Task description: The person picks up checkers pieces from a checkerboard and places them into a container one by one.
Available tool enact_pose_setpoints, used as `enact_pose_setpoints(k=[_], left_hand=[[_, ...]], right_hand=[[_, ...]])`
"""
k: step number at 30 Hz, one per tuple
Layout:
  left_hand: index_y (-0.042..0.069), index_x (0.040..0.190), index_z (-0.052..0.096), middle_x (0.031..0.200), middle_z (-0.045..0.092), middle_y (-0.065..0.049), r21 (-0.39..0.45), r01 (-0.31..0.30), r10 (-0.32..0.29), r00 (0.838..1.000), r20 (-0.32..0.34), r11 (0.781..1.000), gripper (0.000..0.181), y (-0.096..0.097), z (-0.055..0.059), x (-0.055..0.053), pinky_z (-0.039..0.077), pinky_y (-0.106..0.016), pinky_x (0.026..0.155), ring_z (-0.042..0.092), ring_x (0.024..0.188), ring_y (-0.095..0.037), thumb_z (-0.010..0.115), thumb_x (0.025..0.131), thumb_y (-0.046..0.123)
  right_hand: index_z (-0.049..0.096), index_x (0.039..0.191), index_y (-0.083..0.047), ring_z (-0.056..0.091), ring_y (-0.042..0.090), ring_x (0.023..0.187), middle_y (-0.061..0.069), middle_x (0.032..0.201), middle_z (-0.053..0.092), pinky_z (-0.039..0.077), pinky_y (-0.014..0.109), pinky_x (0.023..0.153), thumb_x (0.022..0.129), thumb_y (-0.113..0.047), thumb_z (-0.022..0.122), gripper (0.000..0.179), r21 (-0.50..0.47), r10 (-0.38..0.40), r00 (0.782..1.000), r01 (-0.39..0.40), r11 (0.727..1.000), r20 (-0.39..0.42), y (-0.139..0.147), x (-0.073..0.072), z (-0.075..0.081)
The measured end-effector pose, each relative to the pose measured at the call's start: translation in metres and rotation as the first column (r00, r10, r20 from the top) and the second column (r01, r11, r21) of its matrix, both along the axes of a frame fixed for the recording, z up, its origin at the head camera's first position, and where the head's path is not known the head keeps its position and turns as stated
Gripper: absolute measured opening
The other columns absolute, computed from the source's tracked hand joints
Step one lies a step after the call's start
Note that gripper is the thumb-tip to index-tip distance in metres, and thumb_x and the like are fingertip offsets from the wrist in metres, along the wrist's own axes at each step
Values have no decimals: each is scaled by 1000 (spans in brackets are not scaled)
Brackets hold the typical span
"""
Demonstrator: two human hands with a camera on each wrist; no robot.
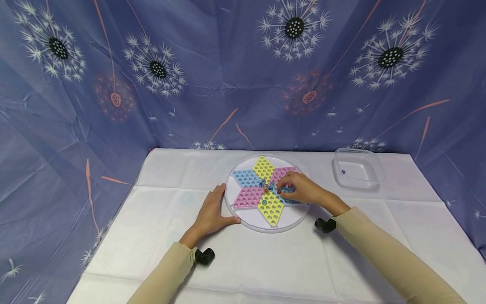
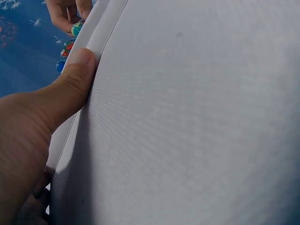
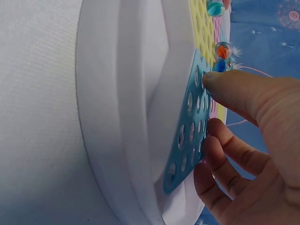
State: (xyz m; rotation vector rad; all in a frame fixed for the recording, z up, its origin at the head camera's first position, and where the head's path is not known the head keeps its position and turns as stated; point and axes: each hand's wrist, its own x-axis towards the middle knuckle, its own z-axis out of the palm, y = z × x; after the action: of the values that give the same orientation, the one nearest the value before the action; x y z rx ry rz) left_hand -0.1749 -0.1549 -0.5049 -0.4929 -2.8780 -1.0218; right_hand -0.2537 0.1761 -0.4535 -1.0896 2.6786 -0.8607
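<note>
A round white board [image 1: 243,223] bears a six-pointed star of yellow, pink and blue holed sections. My left hand [image 1: 210,212] rests against its left rim, fingers extended and thumb [image 2: 77,75] on the front edge. Over the blue section [image 3: 180,140] at the star's right, my right hand [image 1: 301,188] pinches a small red marble [image 1: 279,192] between thumb and index finger; the right wrist view hides this marble. Several glass marbles sit near the star's centre, among them an orange one [image 3: 223,50]. A teal marble [image 3: 216,8] lies on the near yellow section.
A clear plastic tub [image 1: 376,171] stands at the back right with a dark blue marble [image 1: 343,172] inside. White cloth [image 1: 265,266] covers the table. Behind it hangs a blue dandelion-print curtain [image 1: 220,76].
</note>
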Motion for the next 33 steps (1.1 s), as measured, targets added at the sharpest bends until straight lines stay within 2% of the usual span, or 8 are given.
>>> enact_pose_setpoints(k=[18,27,33], left_hand=[[0,154,20,158,26,-16,-8,-10,10,1000,15,1000,124,1,5,1,9,-40,122,17,148,-30,86,64,55],[0,154,21,158,26,-16,-4,-8,8,1000,12,1000,124,1,4,2,9,-41,122,17,148,-30,86,63,55],[0,154,22,158,27,-17,8,-5,4,1000,7,1000,124,1,5,3,9,-42,122,18,147,-31,87,63,54]], right_hand=[[74,94,-17,59,23,89,-1,96,65,53,43,79,87,-13,74,9,-7,10,1000,-10,1000,-25,-3,3,4],[74,93,-17,57,22,86,-3,94,66,52,43,77,85,-12,75,9,2,22,999,-22,1000,-44,-2,4,3],[74,93,-18,58,22,85,-2,94,64,52,43,76,86,-15,74,8,25,27,999,-27,999,-28,-2,2,3]])
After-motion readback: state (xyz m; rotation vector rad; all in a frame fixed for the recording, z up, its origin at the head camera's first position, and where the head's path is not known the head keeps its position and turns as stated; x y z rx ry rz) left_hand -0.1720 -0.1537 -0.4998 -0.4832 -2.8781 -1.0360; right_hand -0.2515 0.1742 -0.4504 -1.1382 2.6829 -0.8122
